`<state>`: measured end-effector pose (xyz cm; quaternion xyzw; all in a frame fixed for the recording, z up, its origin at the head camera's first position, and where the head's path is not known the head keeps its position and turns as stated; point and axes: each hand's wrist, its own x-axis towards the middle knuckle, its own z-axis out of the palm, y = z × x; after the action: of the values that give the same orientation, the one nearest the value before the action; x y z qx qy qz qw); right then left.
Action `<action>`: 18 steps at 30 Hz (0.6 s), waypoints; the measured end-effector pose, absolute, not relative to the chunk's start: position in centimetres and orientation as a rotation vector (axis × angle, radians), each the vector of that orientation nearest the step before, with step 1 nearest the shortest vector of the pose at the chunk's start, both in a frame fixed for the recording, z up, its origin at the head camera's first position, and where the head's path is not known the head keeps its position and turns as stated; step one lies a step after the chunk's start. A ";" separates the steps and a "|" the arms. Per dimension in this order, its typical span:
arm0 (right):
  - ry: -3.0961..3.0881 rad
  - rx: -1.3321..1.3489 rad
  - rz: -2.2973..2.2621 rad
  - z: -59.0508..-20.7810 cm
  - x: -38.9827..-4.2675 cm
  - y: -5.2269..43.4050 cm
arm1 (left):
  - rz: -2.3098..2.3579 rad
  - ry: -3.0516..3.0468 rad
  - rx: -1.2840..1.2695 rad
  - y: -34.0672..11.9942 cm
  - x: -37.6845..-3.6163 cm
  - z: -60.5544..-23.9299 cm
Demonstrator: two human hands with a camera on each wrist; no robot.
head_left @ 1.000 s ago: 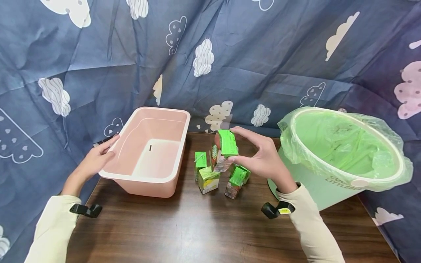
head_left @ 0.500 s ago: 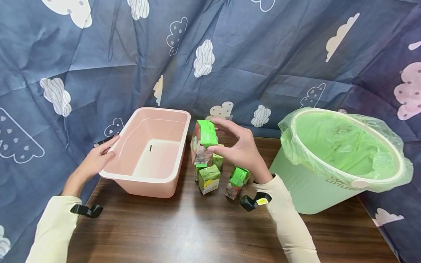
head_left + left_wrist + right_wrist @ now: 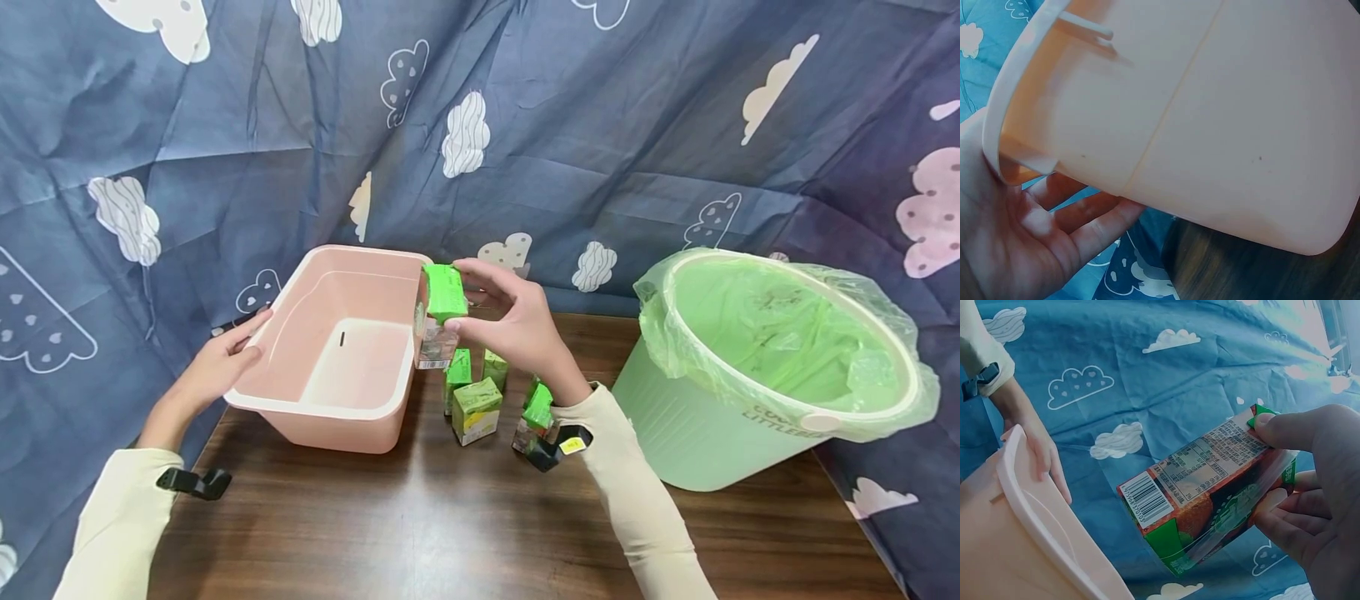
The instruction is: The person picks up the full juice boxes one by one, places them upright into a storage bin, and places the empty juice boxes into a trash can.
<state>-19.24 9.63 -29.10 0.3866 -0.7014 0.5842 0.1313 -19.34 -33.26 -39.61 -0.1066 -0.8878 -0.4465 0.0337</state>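
Observation:
My right hand (image 3: 513, 321) pinches a small juice carton (image 3: 444, 304) between thumb and fingers, near the right rim of a pink plastic tub (image 3: 300, 408). The carton has a bright green top; a barcode and printed panel show in the right wrist view on the carton (image 3: 1204, 481). With my left hand (image 3: 213, 367) I hold the tub's left rim, fingers against its outer wall (image 3: 1210, 125) in the left wrist view. Several more cartons stand on the table: a yellow-green carton (image 3: 477, 411), a green-topped carton (image 3: 457, 375) and another green-topped carton (image 3: 536, 408) partly behind my right wrist.
A pale green bin (image 3: 678, 417) lined with a clear green bag (image 3: 795, 333) stands on the right. The dark wooden table (image 3: 420, 517) runs along the front. A blue cloud-patterned cloth (image 3: 570, 167) hangs behind everything.
My right hand has carried the juice carton leftward from above the other cartons to the tub's right rim. My left hand has stayed on the tub.

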 end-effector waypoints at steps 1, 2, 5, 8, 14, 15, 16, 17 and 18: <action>-2.038 1.121 1.700 -29.0 -19.4 9.4 | -1.371 -2.731 -0.328 -33.2 -19.3 -39.6; -2.038 1.119 1.704 -28.9 -19.5 9.2 | -1.371 -2.731 -0.328 -33.2 -19.3 -39.6; -2.038 1.123 1.702 -28.5 -19.9 8.4 | -1.355 -2.733 -0.326 -33.2 -19.4 -39.5; -2.030 1.147 1.706 -28.2 -20.3 7.5 | -1.343 -2.739 -0.326 -33.3 -19.5 -39.5; -2.054 1.147 1.721 -28.3 -20.9 5.7 | -1.361 -2.746 -0.307 -33.3 -19.4 -39.7; -2.064 1.138 1.732 -28.4 -21.0 5.4 | -1.367 -2.744 -0.304 -33.3 -19.4 -39.7; -2.072 1.129 1.746 -28.4 -21.1 5.1 | -1.375 -2.743 -0.301 -33.3 -19.3 -39.7; -2.082 1.122 1.760 -28.5 -21.3 4.8 | -1.386 -2.738 -0.300 -33.2 -19.3 -39.7; -2.091 1.111 1.781 -28.6 -21.4 4.6 | -1.395 -2.734 -0.298 -33.2 -19.3 -39.7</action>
<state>-21.37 4.55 -28.56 0.3734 -0.7030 0.5986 0.0893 -19.29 -33.23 -39.73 -0.0967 -0.8862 -0.4521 0.0288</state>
